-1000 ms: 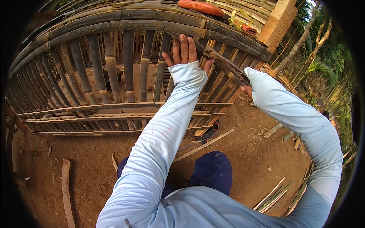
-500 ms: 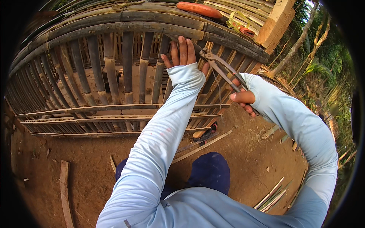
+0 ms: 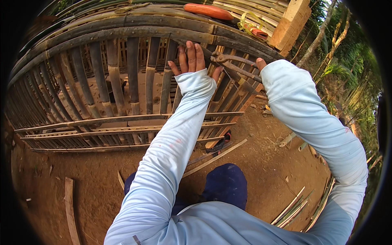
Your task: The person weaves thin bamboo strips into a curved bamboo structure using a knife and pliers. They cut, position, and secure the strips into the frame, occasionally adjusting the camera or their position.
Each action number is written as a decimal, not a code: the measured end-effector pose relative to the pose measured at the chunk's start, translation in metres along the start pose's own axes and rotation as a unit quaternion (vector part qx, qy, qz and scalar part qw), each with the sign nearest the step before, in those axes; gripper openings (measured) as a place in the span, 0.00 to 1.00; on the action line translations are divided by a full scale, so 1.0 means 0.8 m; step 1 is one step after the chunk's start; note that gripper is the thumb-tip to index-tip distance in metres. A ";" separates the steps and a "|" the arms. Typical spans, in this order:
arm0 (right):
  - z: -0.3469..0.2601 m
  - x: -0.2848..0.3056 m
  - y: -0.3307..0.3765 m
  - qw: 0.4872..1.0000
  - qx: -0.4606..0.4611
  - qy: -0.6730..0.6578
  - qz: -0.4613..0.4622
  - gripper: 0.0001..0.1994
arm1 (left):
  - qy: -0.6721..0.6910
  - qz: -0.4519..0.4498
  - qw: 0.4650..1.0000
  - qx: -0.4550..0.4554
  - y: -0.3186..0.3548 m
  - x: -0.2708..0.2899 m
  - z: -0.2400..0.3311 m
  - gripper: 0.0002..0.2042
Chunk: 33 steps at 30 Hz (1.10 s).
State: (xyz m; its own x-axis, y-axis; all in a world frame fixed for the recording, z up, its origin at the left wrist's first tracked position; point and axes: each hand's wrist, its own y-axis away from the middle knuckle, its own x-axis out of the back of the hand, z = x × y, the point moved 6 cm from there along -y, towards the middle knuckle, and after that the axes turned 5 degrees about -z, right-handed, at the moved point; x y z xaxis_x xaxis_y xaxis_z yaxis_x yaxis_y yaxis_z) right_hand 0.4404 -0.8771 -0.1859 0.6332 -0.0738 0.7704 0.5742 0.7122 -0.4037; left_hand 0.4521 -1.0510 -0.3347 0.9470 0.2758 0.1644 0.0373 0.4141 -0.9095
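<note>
A long bamboo fence-like panel, with dark upright slats [image 3: 133,73] under a curved bamboo rail [image 3: 155,32], stands in front of me. My left hand [image 3: 192,59] lies against the panel just below the rail, fingers stretched and thumb apart. To its right, my right hand [image 3: 261,64] grips the handles of metal pincers [image 3: 220,58]. Their head is close to the left thumb, at the rail's underside, and the handles point right, almost level. Most of the right hand is hidden behind its sleeve. Whether the jaws bite on anything, I cannot tell.
An orange-red elongated object [image 3: 208,11] and a red item with a pale strip [image 3: 259,33] lie on top, near a square wooden post [image 3: 290,24]. Lower rails [image 3: 102,122] cross the panel. Bamboo strips [image 3: 292,208] and a curved board [image 3: 70,208] lie on the dirt.
My right hand has swung up, bringing the pincers' handles from a steep slant to nearly level. The left hand stays on the panel. The whole view has shifted slightly.
</note>
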 end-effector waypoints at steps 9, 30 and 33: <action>-0.016 0.010 0.023 0.993 0.112 0.030 0.020 0.21 | 0.028 -0.012 0.999 0.011 0.001 0.001 0.002 0.54; 0.020 -0.043 -0.031 0.937 0.185 -0.201 -0.218 0.14 | 0.013 -0.003 1.000 0.006 0.002 -0.003 0.003 0.54; 0.012 -0.039 -0.033 0.933 0.161 -0.217 -0.239 0.14 | -0.002 -0.004 1.000 0.005 -0.003 0.001 -0.007 0.54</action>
State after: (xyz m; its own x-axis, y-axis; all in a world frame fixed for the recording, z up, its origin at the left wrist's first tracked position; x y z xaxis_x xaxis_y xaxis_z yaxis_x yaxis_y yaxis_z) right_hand 0.4008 -0.8866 -0.1942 0.0361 -0.1968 0.9798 0.5068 0.8486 0.1517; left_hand 0.4546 -1.0562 -0.3346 0.9456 0.2751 0.1736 0.0421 0.4258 -0.9038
